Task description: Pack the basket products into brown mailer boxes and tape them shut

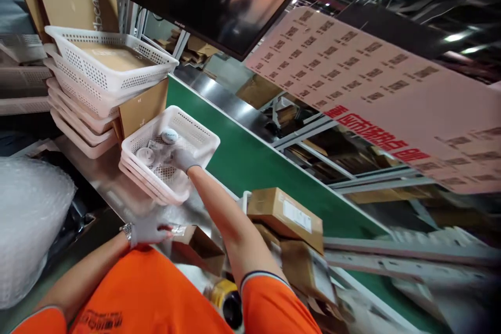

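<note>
My right hand, in a pale glove, reaches into a white perforated basket that tops a small stack. Its fingers close at a clear plastic-wrapped item, which is blurred. Beside that item in the basket lie a round white-lidded container with lettering and a round clear-wrapped piece. My left hand, also gloved, is low in front of my body. A small piece of clear plastic is pinched at its fingertips, over the edge of an open cardboard box.
Taller stacked white baskets stand at the back left, with a cardboard piece against them. Bubble wrap bulges at left. A taped carton and a yellow-and-black tape roll lie right. A green conveyor runs behind; a monitor hangs above.
</note>
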`<state>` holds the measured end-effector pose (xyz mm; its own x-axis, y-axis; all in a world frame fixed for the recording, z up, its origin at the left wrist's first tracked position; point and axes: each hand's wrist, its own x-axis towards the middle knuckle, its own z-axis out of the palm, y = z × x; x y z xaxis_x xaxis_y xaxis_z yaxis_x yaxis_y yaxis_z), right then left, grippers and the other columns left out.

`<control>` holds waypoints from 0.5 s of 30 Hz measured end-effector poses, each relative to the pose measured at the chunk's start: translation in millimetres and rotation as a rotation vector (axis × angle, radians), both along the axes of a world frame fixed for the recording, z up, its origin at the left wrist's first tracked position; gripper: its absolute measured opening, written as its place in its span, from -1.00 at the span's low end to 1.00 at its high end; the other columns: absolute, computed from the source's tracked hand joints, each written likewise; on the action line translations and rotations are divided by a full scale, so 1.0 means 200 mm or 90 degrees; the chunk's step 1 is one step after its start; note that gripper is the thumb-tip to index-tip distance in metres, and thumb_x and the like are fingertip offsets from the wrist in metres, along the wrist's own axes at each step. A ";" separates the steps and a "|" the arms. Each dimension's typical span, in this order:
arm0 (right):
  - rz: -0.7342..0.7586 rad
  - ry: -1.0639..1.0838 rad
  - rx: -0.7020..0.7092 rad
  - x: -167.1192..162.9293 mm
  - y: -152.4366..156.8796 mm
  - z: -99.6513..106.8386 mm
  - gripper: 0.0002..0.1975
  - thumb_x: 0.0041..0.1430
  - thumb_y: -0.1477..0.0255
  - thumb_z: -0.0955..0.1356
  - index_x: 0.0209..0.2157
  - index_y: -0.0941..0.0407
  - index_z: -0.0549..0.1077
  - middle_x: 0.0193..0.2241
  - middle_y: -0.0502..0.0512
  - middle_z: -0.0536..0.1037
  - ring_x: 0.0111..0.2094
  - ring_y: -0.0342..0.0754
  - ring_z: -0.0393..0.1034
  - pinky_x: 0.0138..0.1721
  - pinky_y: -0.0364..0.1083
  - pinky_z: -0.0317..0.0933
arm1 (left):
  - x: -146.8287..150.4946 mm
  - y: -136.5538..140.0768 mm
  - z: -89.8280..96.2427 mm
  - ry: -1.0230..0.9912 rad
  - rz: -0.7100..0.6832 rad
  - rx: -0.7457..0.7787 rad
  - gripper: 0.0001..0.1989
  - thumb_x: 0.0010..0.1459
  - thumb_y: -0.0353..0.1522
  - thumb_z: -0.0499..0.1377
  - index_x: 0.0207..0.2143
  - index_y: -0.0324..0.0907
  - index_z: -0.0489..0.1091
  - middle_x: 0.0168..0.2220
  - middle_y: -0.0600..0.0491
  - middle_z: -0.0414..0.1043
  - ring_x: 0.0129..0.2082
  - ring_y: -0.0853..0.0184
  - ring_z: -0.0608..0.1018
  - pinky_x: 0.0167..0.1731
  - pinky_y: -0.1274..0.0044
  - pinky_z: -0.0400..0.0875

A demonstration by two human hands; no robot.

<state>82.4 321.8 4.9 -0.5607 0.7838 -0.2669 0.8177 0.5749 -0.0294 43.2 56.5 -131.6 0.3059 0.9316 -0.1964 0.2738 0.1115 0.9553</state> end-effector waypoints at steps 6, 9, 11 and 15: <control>0.034 0.094 0.013 0.13 -0.01 0.12 -0.75 0.39 0.51 0.37 -0.18 0.19 0.75 -0.17 0.23 0.77 -0.14 0.08 0.59 -0.12 -0.08 0.31 | -0.27 -0.04 0.30 -0.145 0.212 0.082 -0.56 0.36 -0.06 0.23 0.01 -0.16 0.71 0.01 -0.11 0.74 0.02 0.06 0.70 0.10 0.32 0.54; 0.074 0.317 -0.031 0.24 -0.08 0.20 -0.72 0.42 0.34 0.37 -0.28 0.15 0.70 -0.36 0.11 0.71 -0.31 0.01 0.51 -0.26 -0.08 0.28 | -0.36 0.06 0.42 -0.259 0.392 0.112 -0.49 0.32 0.01 0.29 0.06 -0.19 0.66 0.02 -0.15 0.72 0.02 0.06 0.70 0.04 0.32 0.59; 0.123 0.436 -0.065 0.28 -0.17 0.24 -0.70 0.41 0.24 0.39 -0.30 0.13 0.68 -0.38 0.09 0.68 -0.34 0.01 0.48 -0.27 -0.07 0.29 | -0.39 0.16 0.48 -0.288 0.489 0.130 -0.42 0.24 0.00 0.36 0.13 -0.20 0.59 0.01 -0.15 0.70 -0.03 0.10 0.69 0.00 0.34 0.60; 0.258 0.518 -0.103 0.30 -0.38 0.30 -0.66 0.46 0.15 0.40 -0.31 0.08 0.63 -0.30 0.14 0.67 -0.29 -0.01 0.50 -0.20 -0.06 0.34 | -0.43 0.29 0.55 -0.160 0.601 0.198 -0.61 0.16 -0.13 0.42 -0.06 -0.15 0.55 -0.21 -0.01 0.63 -0.19 0.22 0.62 -0.08 0.42 0.55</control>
